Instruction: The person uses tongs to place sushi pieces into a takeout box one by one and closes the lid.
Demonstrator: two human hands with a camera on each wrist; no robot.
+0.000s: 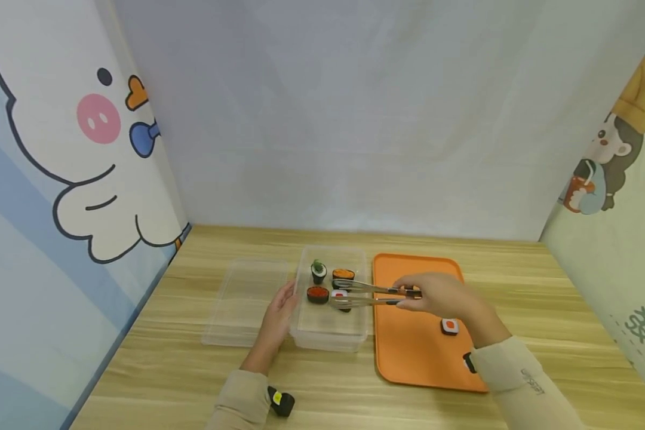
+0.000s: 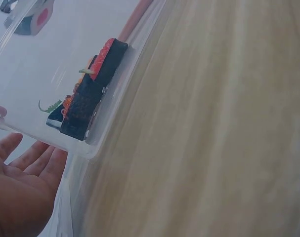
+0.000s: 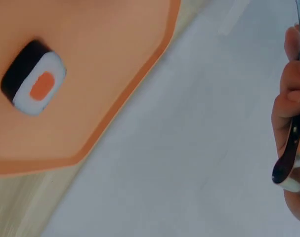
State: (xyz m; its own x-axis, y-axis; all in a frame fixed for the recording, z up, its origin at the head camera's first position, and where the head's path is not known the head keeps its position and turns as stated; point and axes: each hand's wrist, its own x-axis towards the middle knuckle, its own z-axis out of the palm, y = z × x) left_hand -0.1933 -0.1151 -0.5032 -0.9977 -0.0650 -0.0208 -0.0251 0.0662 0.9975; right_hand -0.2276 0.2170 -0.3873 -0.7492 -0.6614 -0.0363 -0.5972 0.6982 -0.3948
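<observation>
My right hand (image 1: 432,294) grips metal tongs (image 1: 365,287) with dark handles, reaching left over a clear plastic box (image 1: 330,340). Between the tong tips is a toy sushi roll (image 1: 340,294) with a pink-red centre; the left wrist view shows this roll (image 2: 33,19) above the box floor. In the box stand a red-topped sushi (image 1: 318,294), an orange-topped sushi (image 1: 343,274) and a cone-shaped piece with green on top (image 1: 318,272). With extended fingers, my left hand (image 1: 278,316) touches the box's left wall. Most of the right hand's palm is hidden.
Right of the box lies an orange tray (image 1: 408,358) with an orange-centred roll (image 1: 450,326) and a dark piece (image 1: 469,362) partly behind the sleeve. A clear lid (image 1: 242,304) lies to the left. Near my left sleeve sits a black piece with a yellow centre (image 1: 282,402).
</observation>
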